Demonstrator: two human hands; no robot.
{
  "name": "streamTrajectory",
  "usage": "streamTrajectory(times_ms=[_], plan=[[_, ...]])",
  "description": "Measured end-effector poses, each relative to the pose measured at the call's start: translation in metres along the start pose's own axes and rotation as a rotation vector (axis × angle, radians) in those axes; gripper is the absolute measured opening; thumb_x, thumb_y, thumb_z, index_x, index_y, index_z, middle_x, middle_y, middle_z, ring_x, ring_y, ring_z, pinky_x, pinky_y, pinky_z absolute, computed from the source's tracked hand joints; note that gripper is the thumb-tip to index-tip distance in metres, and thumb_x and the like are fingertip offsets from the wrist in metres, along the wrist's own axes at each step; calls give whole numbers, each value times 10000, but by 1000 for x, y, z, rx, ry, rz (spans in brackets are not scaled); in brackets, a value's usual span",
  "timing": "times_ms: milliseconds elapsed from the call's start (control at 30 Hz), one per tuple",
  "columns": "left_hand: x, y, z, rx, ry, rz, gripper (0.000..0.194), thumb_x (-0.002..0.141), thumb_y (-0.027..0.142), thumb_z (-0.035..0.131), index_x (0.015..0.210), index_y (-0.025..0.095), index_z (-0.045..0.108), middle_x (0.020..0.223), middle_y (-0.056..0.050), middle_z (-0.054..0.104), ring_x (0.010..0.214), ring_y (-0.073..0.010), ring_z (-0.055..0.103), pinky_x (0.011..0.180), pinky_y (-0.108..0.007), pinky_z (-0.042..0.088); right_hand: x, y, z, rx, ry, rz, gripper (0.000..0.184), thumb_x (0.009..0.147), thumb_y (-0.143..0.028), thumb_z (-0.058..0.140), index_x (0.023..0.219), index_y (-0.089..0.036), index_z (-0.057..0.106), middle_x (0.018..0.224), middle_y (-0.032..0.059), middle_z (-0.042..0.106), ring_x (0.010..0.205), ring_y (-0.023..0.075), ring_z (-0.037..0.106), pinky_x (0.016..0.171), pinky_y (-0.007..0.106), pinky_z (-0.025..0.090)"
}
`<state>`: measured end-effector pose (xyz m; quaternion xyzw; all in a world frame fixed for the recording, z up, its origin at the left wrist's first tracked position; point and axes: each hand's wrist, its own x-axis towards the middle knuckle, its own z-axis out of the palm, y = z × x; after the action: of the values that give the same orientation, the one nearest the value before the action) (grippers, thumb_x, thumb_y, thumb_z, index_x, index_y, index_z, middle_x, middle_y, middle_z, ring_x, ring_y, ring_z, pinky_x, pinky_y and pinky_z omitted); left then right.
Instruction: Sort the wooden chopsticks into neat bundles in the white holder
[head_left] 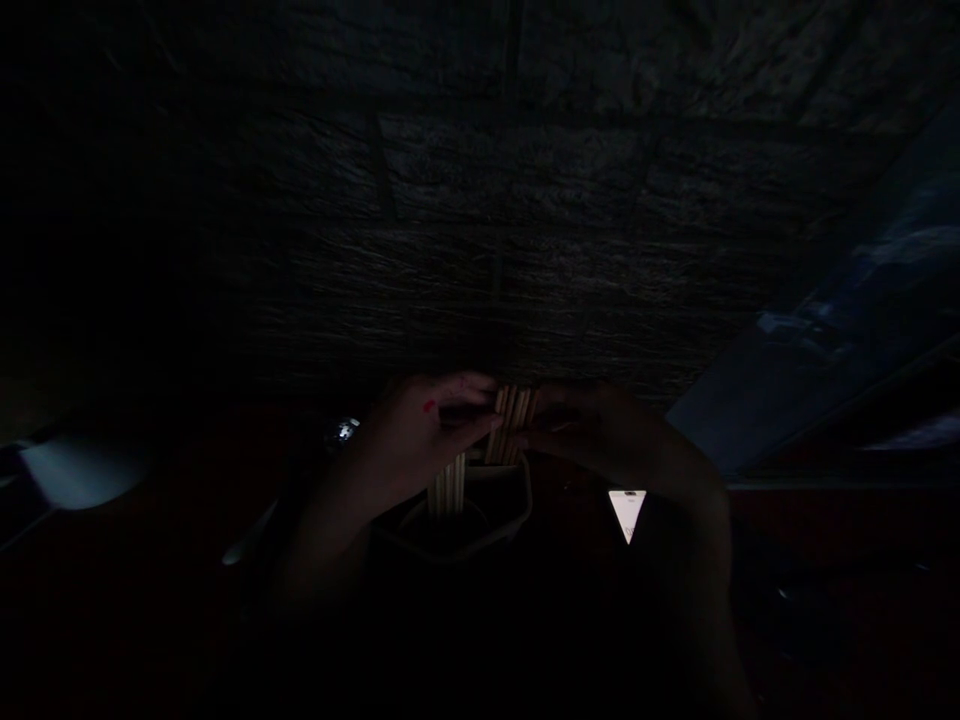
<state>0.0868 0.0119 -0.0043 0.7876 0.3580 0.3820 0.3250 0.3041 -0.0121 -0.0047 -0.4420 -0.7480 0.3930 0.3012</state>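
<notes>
Stick bundle (pixel 512 425): held between both hands, over the far rim of the container; lower ends hard to make out
Left hand (pixel 412 430): pinching the bundle's left edge between thumb and fingers; marked with red
Right hand (pixel 619 430): dim; pinching the right edge, fingers partly lost in shadow
Long axis: near upright in view, tops tipped slightly right
Container (pixel 529 490): partly hidden by the left arm; second bunch of sticks (pixel 448 487) inside, also near upright
Lit screen (pixel 628 510): right of the container; cut off by darkness
</notes>
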Motion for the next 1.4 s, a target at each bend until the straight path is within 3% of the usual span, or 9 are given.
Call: streamTrajectory(times_ms=[333, 533, 833, 1033, 1400], plan=[[1, -4, 2, 0, -4, 25, 249, 850, 227, 671, 1097, 207, 682, 1038, -13, 763, 940, -153, 719, 850, -269, 574, 1, -6, -1, -60, 42, -52, 176, 862, -303, 669, 1025, -258, 716, 1042, 1, 749, 958, 174, 716, 829, 288, 560], [3, -4, 4, -17, -64, 28, 139, 862, 199, 638, 977, 179, 712, 1009, -29, 759, 950, -153, 708, 877, -273, 558, 1, -6, -1, -89, 51, -42, 164, 858, -297, 675, 1007, -259, 734, 994, -5, 765, 915, 165, 721, 787, 273, 559], [3, -5, 7, 18, -120, 19, 119, 871, 263, 638, 915, 182, 713, 950, -29, 761, 913, -178, 715, 825, -298, 563, 2, -4, -2, -148, 55, -35, 160, 881, -315, 646, 1003, -261, 734, 981, -1, 761, 916, 172, 709, 797, 291, 550], [4, -4, 5, 34, -106, 31, 107, 873, 248, 634, 852, 174, 709, 883, -16, 752, 846, -158, 709, 751, -263, 547, 2, -3, -1, -170, 69, -46, 126, 872, -319, 663, 946, -246, 734, 949, -1, 755, 895, 172, 706, 794, 286, 540], [6, -3, 0, 13, -109, 17, 114, 875, 220, 618, 846, 173, 718, 862, -12, 757, 839, -161, 710, 748, -260, 551, 8, -3, 2, -148, 60, -98, 190, 878, -301, 662, 1051, -286, 742, 1037, -7, 755, 968, 183, 698, 874, 312, 525]])
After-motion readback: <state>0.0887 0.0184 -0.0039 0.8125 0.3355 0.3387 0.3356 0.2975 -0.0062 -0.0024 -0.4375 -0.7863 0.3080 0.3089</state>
